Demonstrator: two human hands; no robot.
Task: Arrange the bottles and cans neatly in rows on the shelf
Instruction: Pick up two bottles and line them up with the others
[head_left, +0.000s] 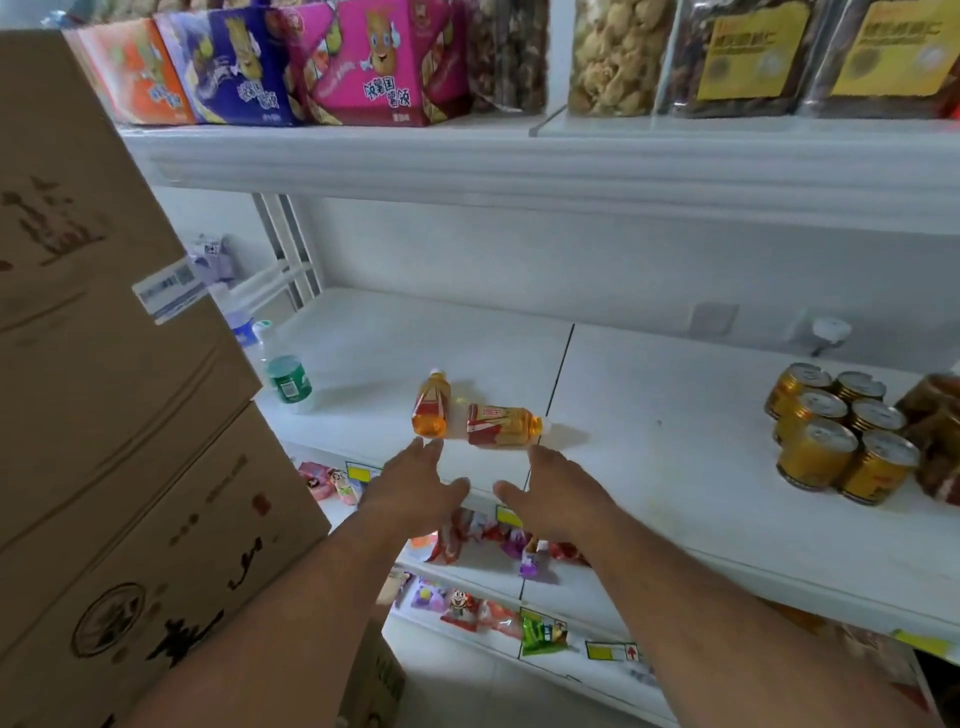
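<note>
Both hands (415, 488) outstretched, apparently empty, near bottles (501, 426).

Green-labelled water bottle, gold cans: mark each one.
Green-labelled water bottle (289, 383), head view, on its green label.
Gold cans (841, 431), head view, on a can top amid the cluster.

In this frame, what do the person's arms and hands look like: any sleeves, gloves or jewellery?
Both forearms are bare as far as the frame shows, with no sleeve in view. The left hand and right hand wear no gloves, and no watch, ring or bracelet shows.
</note>
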